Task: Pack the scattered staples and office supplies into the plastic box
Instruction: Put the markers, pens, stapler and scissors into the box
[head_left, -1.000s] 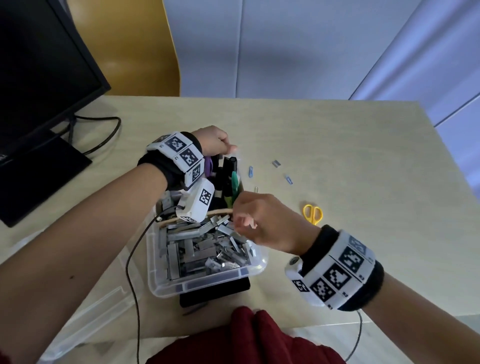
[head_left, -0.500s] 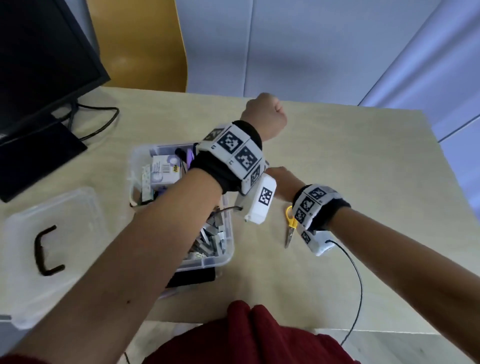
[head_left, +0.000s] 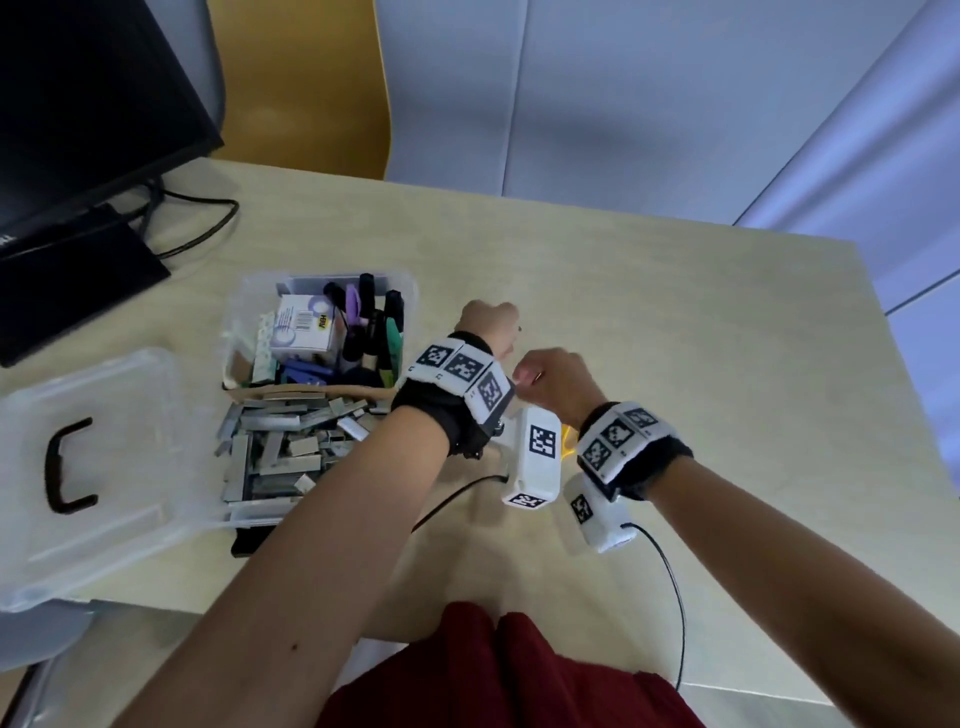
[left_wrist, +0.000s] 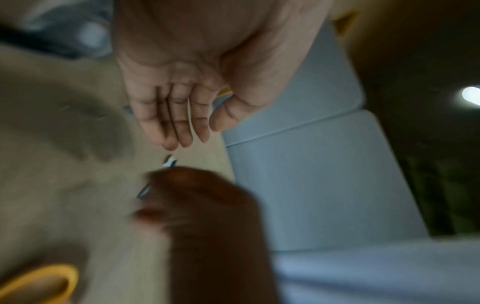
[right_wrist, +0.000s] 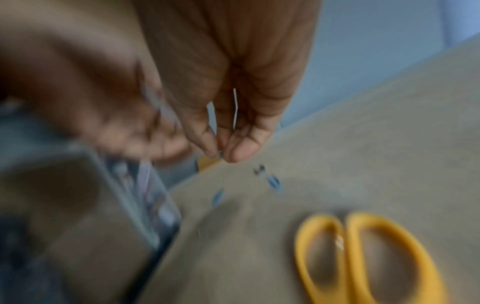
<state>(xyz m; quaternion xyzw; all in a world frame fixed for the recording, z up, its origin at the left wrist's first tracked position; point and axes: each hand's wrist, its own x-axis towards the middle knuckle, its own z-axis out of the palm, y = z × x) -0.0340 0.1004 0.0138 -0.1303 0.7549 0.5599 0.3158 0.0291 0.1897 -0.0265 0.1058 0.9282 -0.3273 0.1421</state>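
The clear plastic box (head_left: 235, 317) holds a heap of staple strips (head_left: 280, 447), with markers and a small carton in its far half. Both hands hover over the table to its right. My left hand (head_left: 491, 319) hangs with relaxed straight fingers (left_wrist: 182, 131) and holds nothing. Just nearer, my right hand (head_left: 530, 375) pinches a small bluish piece, seemingly a paper clip (right_wrist: 221, 153), between thumb and finger. Two blue paper clips (right_wrist: 274, 182) and a dark clip (right_wrist: 258, 169) lie loose on the table beneath. Yellow scissors (right_wrist: 363, 257) lie close by, mostly hidden in the head view.
The box's clear lid (head_left: 104, 467) with a black handle lies at the left, over the table's near edge. A black monitor (head_left: 78, 104) and its cable (head_left: 208, 228) stand at the far left. A yellow chair (head_left: 311, 78) is behind the table.
Both hands left the box and moved right to the loose clips. The left hand then drew back nearer. The right hand now pinches a small piece.
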